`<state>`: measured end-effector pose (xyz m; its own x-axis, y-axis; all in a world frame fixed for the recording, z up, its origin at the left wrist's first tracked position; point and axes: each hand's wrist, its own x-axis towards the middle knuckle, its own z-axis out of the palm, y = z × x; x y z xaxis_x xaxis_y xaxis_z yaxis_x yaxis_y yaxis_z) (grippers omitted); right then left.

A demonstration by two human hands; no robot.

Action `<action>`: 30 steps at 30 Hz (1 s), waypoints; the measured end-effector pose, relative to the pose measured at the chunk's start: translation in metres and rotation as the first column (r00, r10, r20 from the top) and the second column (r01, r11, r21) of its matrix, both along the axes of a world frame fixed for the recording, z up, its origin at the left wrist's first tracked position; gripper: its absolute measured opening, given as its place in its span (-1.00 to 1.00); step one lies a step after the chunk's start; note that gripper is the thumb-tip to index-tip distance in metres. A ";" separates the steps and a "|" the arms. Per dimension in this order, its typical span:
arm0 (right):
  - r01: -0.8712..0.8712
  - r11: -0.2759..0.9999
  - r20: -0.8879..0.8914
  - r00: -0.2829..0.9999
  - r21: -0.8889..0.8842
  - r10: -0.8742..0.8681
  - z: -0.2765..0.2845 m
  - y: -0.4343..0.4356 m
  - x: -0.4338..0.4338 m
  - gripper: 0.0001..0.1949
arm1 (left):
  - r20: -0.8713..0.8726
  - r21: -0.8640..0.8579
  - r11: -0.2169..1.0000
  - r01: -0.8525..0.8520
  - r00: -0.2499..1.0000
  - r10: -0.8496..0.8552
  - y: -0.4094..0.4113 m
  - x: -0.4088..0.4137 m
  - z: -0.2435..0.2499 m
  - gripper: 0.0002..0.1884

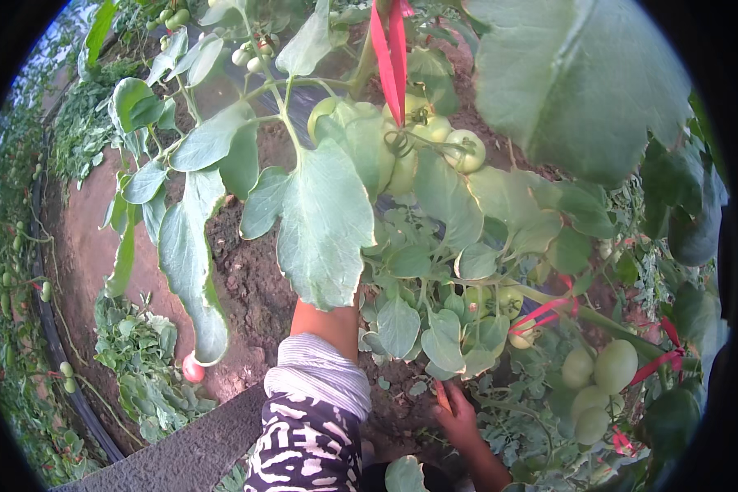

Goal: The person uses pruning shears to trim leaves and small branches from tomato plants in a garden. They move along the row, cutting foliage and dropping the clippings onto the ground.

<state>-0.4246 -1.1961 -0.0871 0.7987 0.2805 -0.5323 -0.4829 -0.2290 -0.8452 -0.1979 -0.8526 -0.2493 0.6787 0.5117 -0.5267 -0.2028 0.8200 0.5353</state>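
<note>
My left forearm (326, 323), its striped cuff pushed up, reaches in behind a large tomato leaf (326, 221). That leaf hides my left hand. Low among the foliage, my right hand (458, 415) grips a slim orange object (443, 396), whose far end is lost under the leaves. Just above that hand hang tomato leaves (446, 341) and a few pale green tomatoes (509, 301). Higher up, a cluster of green tomatoes (464, 150) hangs beside a red ribbon (390, 61) tied to the plant.
A big leaf (578, 86) looms close at upper right. More green tomatoes (615, 366) hang at right near a red tie (655, 366). A reddish tomato (192, 368) shows at left by low weeds (138, 363). A rough grey ledge (178, 443) crosses the lower left, near a black hose (55, 332).
</note>
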 end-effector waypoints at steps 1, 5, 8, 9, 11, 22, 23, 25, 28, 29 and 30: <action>0.013 1.000 -0.009 1.000 0.007 -0.013 -0.002 -0.003 -0.002 -0.32 | 0.000 0.001 1.000 0.001 1.000 -0.001 0.000 0.000 0.000 -0.39; 0.014 0.998 -0.023 1.000 -0.068 -0.015 -0.015 -0.015 -0.009 -0.34 | 0.010 -0.002 1.000 -0.003 1.000 0.003 0.001 0.008 0.000 -0.38; -0.121 0.985 -0.100 0.989 -0.127 0.109 -0.009 -0.016 -0.007 -0.32 | 0.002 0.000 1.000 -0.011 1.000 0.011 0.002 0.005 -0.004 -0.36; -0.121 0.984 -0.092 0.990 -0.134 0.110 -0.010 -0.018 -0.008 -0.32 | 0.007 -0.002 1.000 -0.009 1.000 0.009 0.002 0.008 -0.004 -0.36; -0.121 0.982 -0.076 0.991 -0.148 0.110 -0.014 -0.022 -0.010 -0.32 | 0.015 -0.003 1.000 -0.009 1.000 0.009 0.001 0.010 -0.002 -0.35; -0.059 0.992 -0.097 0.994 -0.108 0.049 -0.006 -0.016 -0.007 -0.36 | 0.040 -0.009 1.000 0.007 0.999 -0.007 -0.006 0.022 -0.004 -0.31; -0.046 0.995 -0.109 0.993 -0.093 0.036 -0.006 -0.015 -0.006 -0.36 | 0.044 -0.008 1.000 0.008 0.999 -0.008 -0.006 0.022 -0.003 -0.31; -0.036 0.998 -0.113 0.993 -0.055 0.030 -0.007 -0.013 -0.007 -0.37 | 0.044 -0.010 1.000 0.004 0.999 -0.004 -0.006 0.022 -0.002 -0.30; -0.058 0.998 -0.101 0.993 -0.038 0.054 -0.009 -0.009 -0.007 -0.39 | 0.045 -0.011 1.000 -0.001 0.999 0.002 -0.006 0.018 0.000 -0.29; -0.070 0.997 -0.093 0.993 -0.040 0.066 -0.010 -0.009 -0.006 -0.40 | 0.048 -0.014 1.000 -0.002 0.999 0.002 -0.009 0.018 0.000 -0.28; -0.073 0.997 -0.087 0.994 -0.040 0.070 -0.012 -0.010 -0.006 -0.41 | 0.040 -0.020 1.000 0.000 0.999 0.001 -0.011 0.011 -0.001 -0.28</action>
<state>-0.4311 -1.2060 -0.0988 0.7284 0.3106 -0.6107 -0.5341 -0.3008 -0.7901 -0.1866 -0.8637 -0.2506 0.6991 0.5020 -0.5092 -0.2243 0.8301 0.5105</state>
